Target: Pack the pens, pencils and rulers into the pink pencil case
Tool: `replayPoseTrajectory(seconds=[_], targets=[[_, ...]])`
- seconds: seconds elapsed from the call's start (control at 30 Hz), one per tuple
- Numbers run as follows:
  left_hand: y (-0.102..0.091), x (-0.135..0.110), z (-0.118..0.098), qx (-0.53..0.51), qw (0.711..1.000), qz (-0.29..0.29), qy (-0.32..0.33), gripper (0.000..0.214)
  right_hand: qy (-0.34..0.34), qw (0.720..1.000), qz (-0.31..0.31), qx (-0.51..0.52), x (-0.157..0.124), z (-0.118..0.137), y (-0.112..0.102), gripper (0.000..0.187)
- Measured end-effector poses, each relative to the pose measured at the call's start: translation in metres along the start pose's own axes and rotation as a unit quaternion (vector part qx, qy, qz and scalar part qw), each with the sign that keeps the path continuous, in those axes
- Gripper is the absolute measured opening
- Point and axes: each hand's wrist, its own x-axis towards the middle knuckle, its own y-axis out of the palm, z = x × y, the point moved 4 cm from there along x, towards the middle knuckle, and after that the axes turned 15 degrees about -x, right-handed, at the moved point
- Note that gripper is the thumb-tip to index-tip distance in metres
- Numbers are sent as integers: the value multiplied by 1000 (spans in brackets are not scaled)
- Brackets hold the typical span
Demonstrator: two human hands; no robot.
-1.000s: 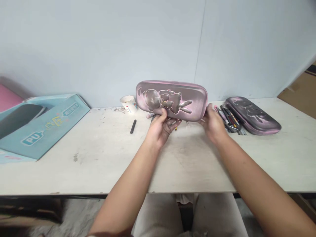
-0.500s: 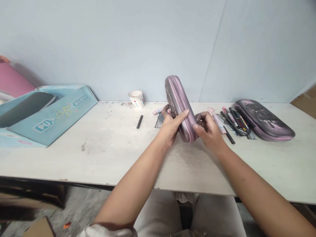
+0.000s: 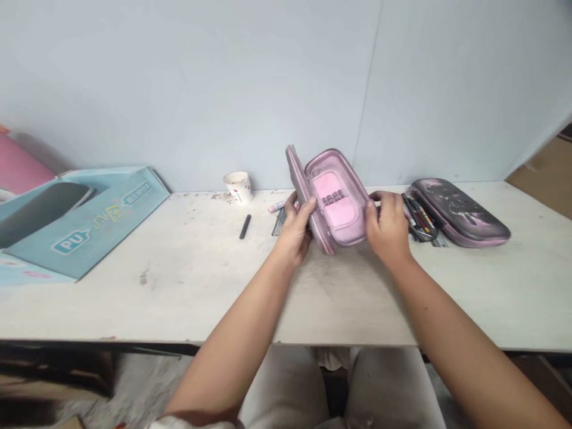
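Pencil case held open in both your hands, above the tabletop and not resting on it. Hard shell in pink and mauve, opened like a book: the outer half stands at your left, seen nearly edge-on, and the inner half faces you. Pink lining inside, with a small dark row at its middle, perhaps loops or slots; too small to tell which.

Left hand: fingers wrapped behind the outer half, thumb laid across the inside near the rim, gripping the case. Right hand: fingers curled over the far rim of the inner half, also gripping it.

Around you: second pencil case, shut, dark with pink edges, lying flat on the tabletop to your right. Pile of pens against its near side, just beside your right hand. Pink-and-white marker near your left hand, a thin strip next to it. Short black pen farther left. Paper cup upright by the wall, crumbs beside it. Blue cardboard box printed "PU" at the left end, a dark oval object on it, a pink sheet behind. Brown cardboard past the right end. Your light trousers below the edge.
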Motion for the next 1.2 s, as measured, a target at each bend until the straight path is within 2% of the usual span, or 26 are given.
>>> replayPoseTrajectory(seconds=[0.1,0.17,0.3,0.53,0.63,0.8,0.97,1.07,1.2], targets=[[-2,1,2,-23,999,-23,-34,41,7,983,135,-121,-2,-5,15,37],[-2,1,3,-33,997,-42,-57,35,2,963,198,-182,-4,-7,21,38],[2,0,5,-49,995,-40,-83,31,0,944,230,-237,-3,-12,21,42],[8,1,15,-30,995,20,-95,38,31,930,270,-249,2,-27,14,49],[7,4,20,18,994,42,-96,50,40,924,276,-263,3,-32,12,46],[2,6,28,111,990,27,-82,69,61,918,270,-285,4,-43,8,43],[1,5,32,195,979,58,3,59,85,919,238,-304,2,-60,4,42],[1,3,32,288,954,70,57,49,98,928,194,-302,1,-75,3,39],[-1,2,41,404,905,103,87,45,96,947,116,-285,0,-95,4,30]])
